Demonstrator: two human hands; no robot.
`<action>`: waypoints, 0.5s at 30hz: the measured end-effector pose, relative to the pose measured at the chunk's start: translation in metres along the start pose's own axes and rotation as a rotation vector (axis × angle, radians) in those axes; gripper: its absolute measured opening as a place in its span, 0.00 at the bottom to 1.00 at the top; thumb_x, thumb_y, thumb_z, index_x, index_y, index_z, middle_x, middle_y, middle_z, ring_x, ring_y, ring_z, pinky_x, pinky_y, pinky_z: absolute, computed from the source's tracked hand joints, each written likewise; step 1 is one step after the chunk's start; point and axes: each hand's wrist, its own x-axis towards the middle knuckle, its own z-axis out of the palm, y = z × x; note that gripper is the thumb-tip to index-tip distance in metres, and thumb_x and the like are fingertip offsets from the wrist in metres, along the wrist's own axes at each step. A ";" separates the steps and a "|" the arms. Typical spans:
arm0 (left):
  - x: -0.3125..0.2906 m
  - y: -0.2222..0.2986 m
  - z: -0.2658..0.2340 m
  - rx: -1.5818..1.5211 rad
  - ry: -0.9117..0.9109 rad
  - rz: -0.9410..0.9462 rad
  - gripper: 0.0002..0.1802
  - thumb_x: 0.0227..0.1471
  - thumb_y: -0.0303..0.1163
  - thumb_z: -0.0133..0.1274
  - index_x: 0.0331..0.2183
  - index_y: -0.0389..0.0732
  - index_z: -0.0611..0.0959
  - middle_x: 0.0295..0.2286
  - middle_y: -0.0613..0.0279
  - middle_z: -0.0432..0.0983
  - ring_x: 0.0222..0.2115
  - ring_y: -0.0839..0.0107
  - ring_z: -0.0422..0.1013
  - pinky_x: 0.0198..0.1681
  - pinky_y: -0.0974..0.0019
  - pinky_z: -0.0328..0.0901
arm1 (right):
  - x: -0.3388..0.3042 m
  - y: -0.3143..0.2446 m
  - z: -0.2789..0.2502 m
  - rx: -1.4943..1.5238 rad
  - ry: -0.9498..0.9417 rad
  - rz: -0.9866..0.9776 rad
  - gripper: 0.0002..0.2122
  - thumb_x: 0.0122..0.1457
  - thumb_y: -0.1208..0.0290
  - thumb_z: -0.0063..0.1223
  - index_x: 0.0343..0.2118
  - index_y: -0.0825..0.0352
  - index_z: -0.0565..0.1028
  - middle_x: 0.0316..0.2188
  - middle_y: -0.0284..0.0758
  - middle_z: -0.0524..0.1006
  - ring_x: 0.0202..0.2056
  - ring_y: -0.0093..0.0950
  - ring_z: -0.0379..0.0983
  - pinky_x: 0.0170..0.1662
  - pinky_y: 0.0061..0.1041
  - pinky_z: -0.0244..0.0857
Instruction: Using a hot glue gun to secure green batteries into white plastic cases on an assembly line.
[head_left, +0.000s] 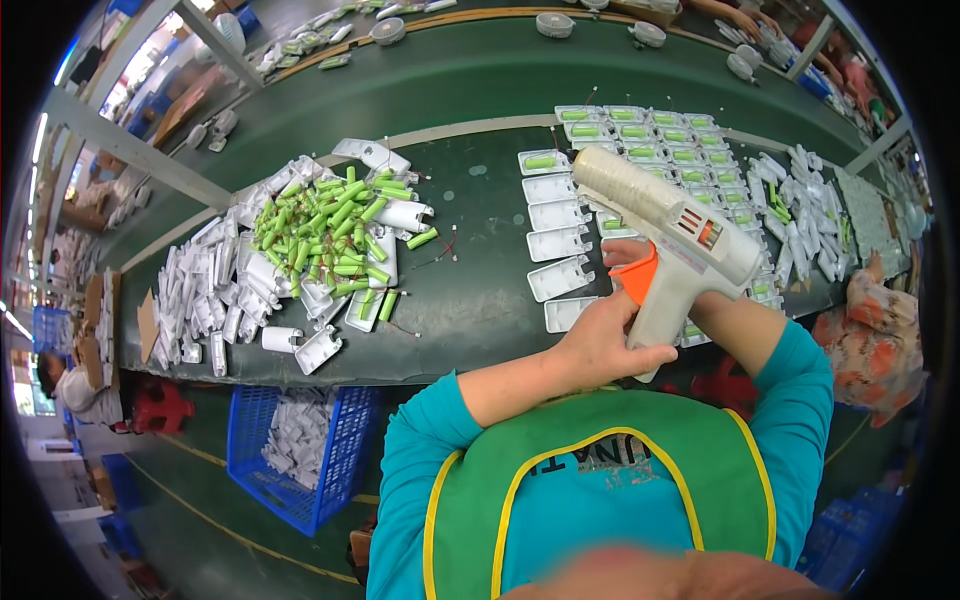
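A large off-white glue gun (690, 235) with an orange trigger (636, 274) is held up over the table, its barrel slanting to the far left. My left hand (603, 335) is closed round its handle beside the trigger, thumb along the near side. My right hand (715, 308) reaches in behind the gun, which hides most of it. Some fingertips (622, 252) show under the barrel, probably from that hand. Beyond the gun lie rows of white plastic casings (558, 243), many with a green battery cell (541, 162) inside. Several casings in the left column hold no cell.
Left on the dark green table (470, 310), loose green cells (335, 225) lie heaped over white casings (205, 285). More casings (805, 215) are piled at the right. A blue crate (300, 455) of white parts stands below the table edge. Another person's patterned sleeve (872, 335) is at the right.
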 end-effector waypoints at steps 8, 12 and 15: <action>0.003 -0.009 0.005 0.014 0.143 0.119 0.33 0.44 0.47 0.65 0.43 0.32 0.75 0.33 0.51 0.78 0.35 0.61 0.77 0.40 0.60 0.70 | -0.044 -0.019 0.040 -0.312 -0.121 -0.203 0.28 0.50 0.63 0.65 0.53 0.70 0.72 0.53 0.44 0.73 0.53 0.35 0.71 0.57 0.36 0.65; 0.010 -0.011 0.000 0.098 0.180 0.015 0.33 0.43 0.49 0.65 0.43 0.33 0.76 0.33 0.48 0.79 0.34 0.55 0.77 0.39 0.57 0.70 | -0.039 -0.039 0.084 -0.226 -0.136 -0.421 0.39 0.46 0.63 0.62 0.63 0.69 0.59 0.58 0.42 0.68 0.59 0.35 0.65 0.61 0.38 0.61; 0.015 -0.011 -0.006 0.292 0.276 -0.012 0.29 0.44 0.52 0.63 0.39 0.36 0.80 0.31 0.48 0.80 0.35 0.49 0.77 0.37 0.54 0.71 | -0.018 -0.021 0.092 -0.078 0.014 -0.517 0.37 0.51 0.62 0.58 0.62 0.71 0.59 0.59 0.46 0.66 0.61 0.38 0.62 0.63 0.40 0.57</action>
